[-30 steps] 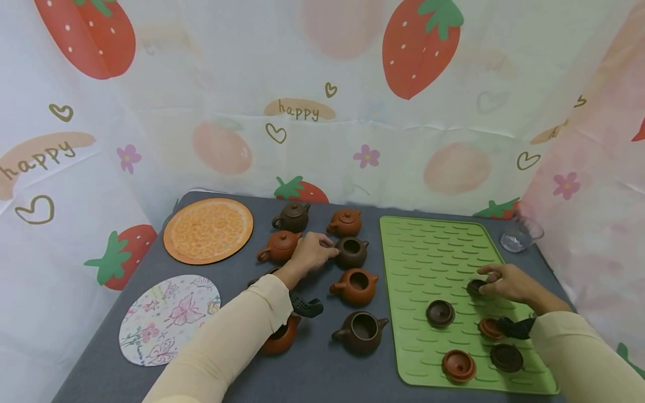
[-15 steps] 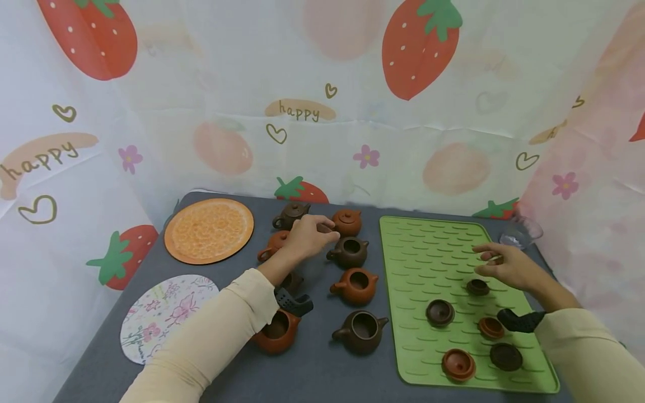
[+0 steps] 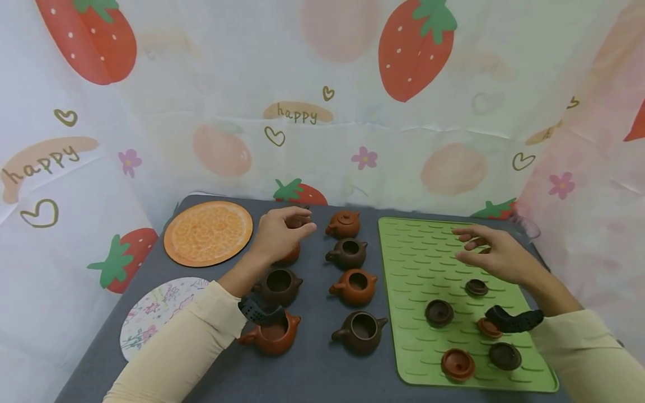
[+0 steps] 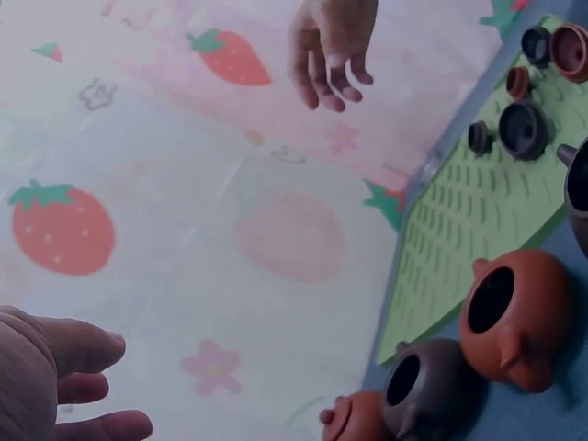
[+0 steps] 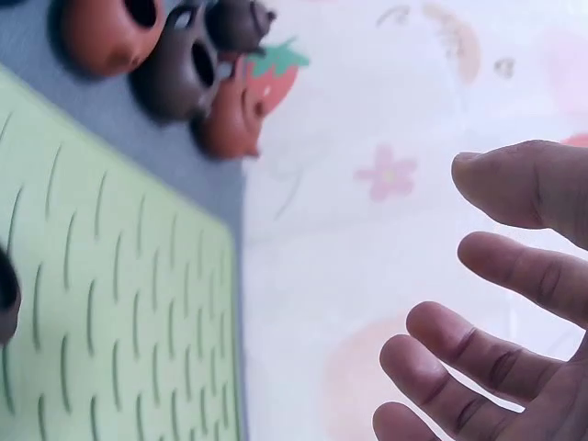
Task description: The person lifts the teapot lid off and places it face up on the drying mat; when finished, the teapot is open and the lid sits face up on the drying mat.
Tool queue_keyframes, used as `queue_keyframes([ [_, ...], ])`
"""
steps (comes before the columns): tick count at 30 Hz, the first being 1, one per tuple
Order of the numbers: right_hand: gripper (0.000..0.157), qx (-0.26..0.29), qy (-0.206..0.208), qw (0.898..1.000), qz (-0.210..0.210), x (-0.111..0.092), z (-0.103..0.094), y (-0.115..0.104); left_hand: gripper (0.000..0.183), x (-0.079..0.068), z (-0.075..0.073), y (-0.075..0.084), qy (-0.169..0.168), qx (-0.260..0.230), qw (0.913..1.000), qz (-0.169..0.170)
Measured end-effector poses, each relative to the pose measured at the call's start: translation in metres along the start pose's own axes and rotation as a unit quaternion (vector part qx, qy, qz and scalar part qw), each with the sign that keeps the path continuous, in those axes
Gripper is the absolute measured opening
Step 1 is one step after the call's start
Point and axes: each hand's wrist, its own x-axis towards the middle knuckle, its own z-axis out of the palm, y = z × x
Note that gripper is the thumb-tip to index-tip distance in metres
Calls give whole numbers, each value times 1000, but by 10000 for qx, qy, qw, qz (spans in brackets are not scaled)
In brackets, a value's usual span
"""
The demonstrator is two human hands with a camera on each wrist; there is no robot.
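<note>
lids (image 3: 458,365) are lying on the green mat (image 3: 418,254), lidless teapots (image 3: 360,344) are standing on the table (image 3: 317,378); if dipping, the left wristband (image 3: 261,312) could be tipping one. beyond, left hand (image 3: 280,234) and right hand (image 3: 494,254) are hovering, fingers loosely parted, holding nothing.

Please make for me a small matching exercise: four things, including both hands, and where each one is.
1. Left hand
2. Right hand
3. Round orange mat
4. Nearest orange-brown lid

A. Flat at the table's far left corner
B. Raised near the green mat, empty
C. Lying on the green mat
D. Raised near the teapots, empty

Pairs: 1-D, 2-B, 3-A, 4-C
</note>
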Motion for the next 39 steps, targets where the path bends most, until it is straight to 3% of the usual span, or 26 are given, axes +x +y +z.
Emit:
queue_keyframes([
  [4,46,117,118,9997,-187,3,3,-17,30,-7,-9,-6,284,-166,9994,88],
  [10,43,284,422,9964,-682,10,12,-31,30,-13,-15,-20,422,-471,9978,191],
  [15,45,367,525,9930,-990,15,18,-41,32,-17,-18,-40,591,-518,9967,196],
  [20,44,408,630,9911,-1100,21,23,-52,33,-20,-21,-69,813,-641,9946,-124],
  [24,43,472,682,9900,-1140,26,27,-58,33,-22,-23,-93,954,-456,9939,-306],
  [32,43,751,512,9879,-1260,42,34,-66,38,-27,-19,-130,521,-476,9915,-1095],
  [39,43,1032,427,9855,-1280,57,44,-76,33,-30,-14,-144,354,-135,9861,-1615],
])
